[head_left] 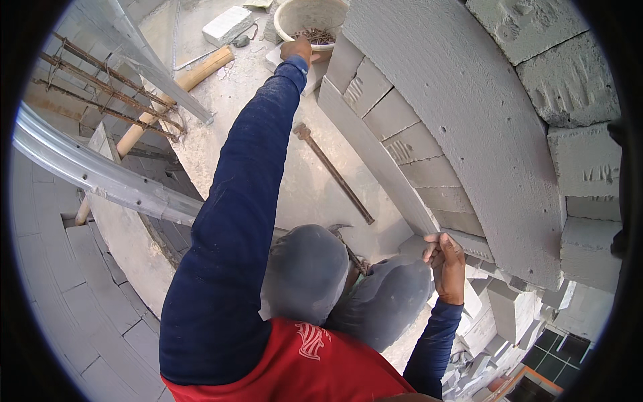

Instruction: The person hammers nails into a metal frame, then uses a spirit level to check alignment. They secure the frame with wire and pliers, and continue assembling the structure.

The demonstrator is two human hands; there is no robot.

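The left hand [297, 49] is by the far bucket [289, 20], the right hand [449, 265] is half curled, I cannot tell what either grip holds, and a bump could spill the thin bits [315, 35]

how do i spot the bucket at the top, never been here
Follow the pale block wall on the right up to the top edge of the picture. Just left of its upper end, at the left hand, sits a cream bucket. Unlike the angular white block further left, it is round, with thin dark pieces inside.
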